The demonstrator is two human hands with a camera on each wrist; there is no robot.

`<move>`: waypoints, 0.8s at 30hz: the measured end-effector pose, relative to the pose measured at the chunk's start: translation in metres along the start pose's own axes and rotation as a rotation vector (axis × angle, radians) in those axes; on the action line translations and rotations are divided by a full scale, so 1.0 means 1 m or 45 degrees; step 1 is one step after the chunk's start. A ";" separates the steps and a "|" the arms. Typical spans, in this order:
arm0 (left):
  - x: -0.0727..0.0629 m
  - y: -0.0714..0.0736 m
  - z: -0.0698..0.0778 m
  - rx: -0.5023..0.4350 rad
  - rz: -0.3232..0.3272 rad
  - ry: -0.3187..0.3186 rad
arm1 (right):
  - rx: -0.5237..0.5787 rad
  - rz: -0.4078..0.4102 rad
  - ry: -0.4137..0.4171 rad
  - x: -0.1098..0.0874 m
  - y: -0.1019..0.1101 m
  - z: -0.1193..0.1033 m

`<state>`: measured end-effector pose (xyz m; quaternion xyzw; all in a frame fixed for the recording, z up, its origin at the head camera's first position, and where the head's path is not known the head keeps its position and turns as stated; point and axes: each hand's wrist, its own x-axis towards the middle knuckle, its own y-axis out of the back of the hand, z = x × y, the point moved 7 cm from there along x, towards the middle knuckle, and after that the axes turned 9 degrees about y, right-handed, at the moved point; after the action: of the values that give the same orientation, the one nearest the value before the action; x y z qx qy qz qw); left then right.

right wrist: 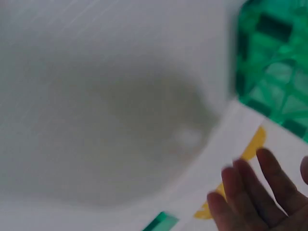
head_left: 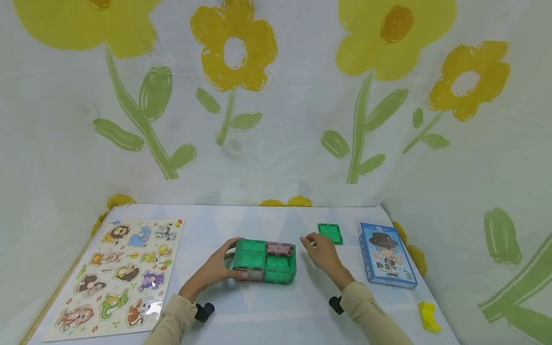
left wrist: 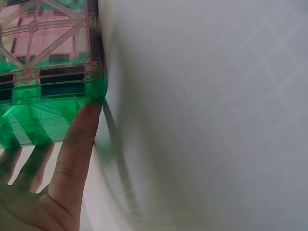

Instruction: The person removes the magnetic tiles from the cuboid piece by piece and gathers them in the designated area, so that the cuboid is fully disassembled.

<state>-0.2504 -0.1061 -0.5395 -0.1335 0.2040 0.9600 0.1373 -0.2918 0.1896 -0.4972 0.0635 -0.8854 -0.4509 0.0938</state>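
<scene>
A low box built of see-through magnetic tiles (head_left: 250,253), mostly green with some pink, stands mid-table. My left hand (head_left: 215,265) grips its left end, thumb at the front and fingers round the back. In the left wrist view the thumb (left wrist: 77,154) lies against the green edge, under a pink tile face (left wrist: 53,41). To the right of the box, my right hand (head_left: 324,253) hovers with loosely bent fingers and nothing held. The right wrist view shows those fingers (right wrist: 255,192) apart from the green tiles (right wrist: 284,82). A loose green square tile (head_left: 330,234) lies just beyond that hand.
An animal puzzle board (head_left: 129,268) covers the table's left side. On the right lie a blue card-game box (head_left: 386,256) and a small yellow piece (head_left: 429,317). A flower-printed cloth (head_left: 284,134) rises behind the table (head_left: 276,321).
</scene>
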 end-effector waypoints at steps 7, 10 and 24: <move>-0.001 0.000 -0.002 0.007 0.024 -0.001 | 0.110 -0.183 0.100 -0.013 -0.012 -0.035; -0.001 -0.001 -0.003 -0.004 0.021 -0.004 | 0.214 -0.249 0.069 -0.016 -0.016 -0.038; 0.000 0.000 -0.001 -0.007 -0.002 0.005 | 0.319 -0.290 -0.053 -0.015 -0.019 -0.036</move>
<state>-0.2497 -0.1064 -0.5404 -0.1359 0.2014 0.9603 0.1372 -0.2684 0.1534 -0.4934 0.1652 -0.9234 -0.3460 0.0151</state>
